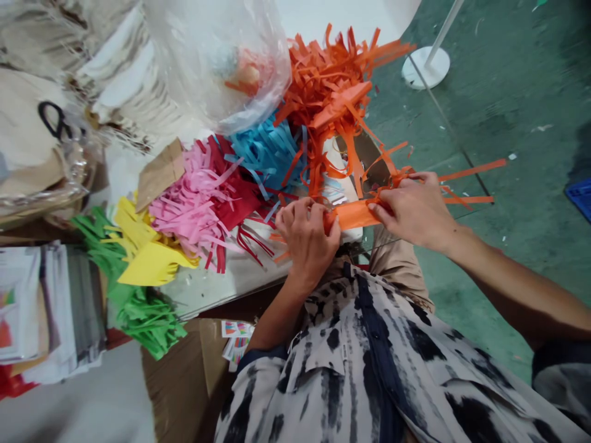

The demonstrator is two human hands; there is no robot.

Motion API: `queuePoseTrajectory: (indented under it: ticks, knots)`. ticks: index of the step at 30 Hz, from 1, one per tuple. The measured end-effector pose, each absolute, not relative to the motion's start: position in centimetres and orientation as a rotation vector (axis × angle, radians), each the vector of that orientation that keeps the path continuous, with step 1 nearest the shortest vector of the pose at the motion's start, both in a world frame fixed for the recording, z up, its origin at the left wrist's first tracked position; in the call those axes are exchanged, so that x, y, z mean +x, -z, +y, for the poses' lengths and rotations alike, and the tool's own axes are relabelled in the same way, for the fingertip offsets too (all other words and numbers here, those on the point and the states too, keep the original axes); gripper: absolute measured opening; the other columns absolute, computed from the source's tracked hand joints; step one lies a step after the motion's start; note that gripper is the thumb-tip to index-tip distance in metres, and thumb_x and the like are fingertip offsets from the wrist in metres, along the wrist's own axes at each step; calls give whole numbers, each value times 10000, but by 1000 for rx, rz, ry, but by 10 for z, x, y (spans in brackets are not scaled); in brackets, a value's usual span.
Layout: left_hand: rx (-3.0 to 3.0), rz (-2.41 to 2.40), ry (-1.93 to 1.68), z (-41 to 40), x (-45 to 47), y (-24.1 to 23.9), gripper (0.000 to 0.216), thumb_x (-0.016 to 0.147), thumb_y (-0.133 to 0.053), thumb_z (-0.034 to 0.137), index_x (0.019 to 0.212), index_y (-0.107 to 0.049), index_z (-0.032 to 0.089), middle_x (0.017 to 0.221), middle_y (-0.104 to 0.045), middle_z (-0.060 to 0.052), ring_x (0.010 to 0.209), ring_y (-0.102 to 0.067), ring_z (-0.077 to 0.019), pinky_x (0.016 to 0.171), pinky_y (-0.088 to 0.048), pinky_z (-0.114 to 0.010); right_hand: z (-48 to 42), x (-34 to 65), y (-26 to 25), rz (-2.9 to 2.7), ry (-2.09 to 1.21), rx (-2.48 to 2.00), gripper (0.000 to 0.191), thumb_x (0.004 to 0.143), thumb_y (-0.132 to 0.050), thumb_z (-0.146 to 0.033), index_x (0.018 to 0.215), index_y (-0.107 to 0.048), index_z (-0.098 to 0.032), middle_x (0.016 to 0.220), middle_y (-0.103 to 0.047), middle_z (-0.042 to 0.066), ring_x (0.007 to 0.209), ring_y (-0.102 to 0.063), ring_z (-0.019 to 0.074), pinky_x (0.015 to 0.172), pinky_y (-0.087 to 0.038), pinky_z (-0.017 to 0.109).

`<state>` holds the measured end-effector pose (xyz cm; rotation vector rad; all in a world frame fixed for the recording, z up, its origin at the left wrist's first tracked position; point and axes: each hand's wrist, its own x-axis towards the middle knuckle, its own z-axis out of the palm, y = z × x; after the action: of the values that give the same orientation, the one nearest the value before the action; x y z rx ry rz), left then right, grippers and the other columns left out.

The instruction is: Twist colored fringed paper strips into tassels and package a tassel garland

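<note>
Paper [354, 215], orange and fringed, spanned the left hand [307, 237] and right hand [415, 206], each grasping one side; light, even tension probably suited it best.

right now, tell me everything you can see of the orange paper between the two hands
The orange paper looks thin, like tissue. Its middle is a flat band between the left hand and the right hand, which both grip it. Narrow strips poke out beyond both hands, longer past the right. It is held in front of the patterned shirt, near the table.
</note>
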<state>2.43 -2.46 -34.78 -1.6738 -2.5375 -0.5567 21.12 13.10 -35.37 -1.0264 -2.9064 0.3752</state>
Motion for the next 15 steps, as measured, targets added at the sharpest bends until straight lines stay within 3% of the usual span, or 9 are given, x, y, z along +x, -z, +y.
queuePoseTrajectory:
  ticks: [3, 7, 11, 15]
  knots:
    - [-1749, -2512, 624, -31, 34, 344, 348, 1059, -686, 317, 1404, -735, 308, 1573, -690, -118, 1519, -552, -400, 1344, -302, -702, 132, 211, 354, -2895, -379, -999, 389, 1033, -506, -439, 726, -653, -251, 651, -630, 72, 763, -590, 281, 965, -380, 549]
    - [-2200, -2308, 678, -38, 49, 355, 489, 1108, -630, 342, 1596, -651, 326, 1648, -671, -67, 1590, -560, -362, 1440, -172, -675, 129, 211, 354, -2871, -382, -1003, 369, 1029, -506, -428, 745, -666, -256, 672, -656, 85, 783, -613, 299, 977, -385, 562]
    - [-2321, -2140, 638, -41, 56, 375, 520, 1119, -635, 423, 1596, -667, 220, 1615, -692, -118, 1524, -646, -349, 1454, -237, -603, 125, 214, 354, -2851, -357, -1026, 360, 1044, -510, -446, 780, -667, -257, 699, -688, 86, 827, -642, 316, 1001, -382, 550]
    - [-2235, -2065, 556, -42, 57, 384, 455, 1108, -669, 431, 1510, -742, 229, 1550, -743, -113, 1448, -708, -307, 1438, -305, -548, 121, 216, 356, -2808, -324, -1079, 315, 1025, -519, -454, 872, -697, -242, 741, -710, 78, 880, -662, 315, 1008, -386, 507]
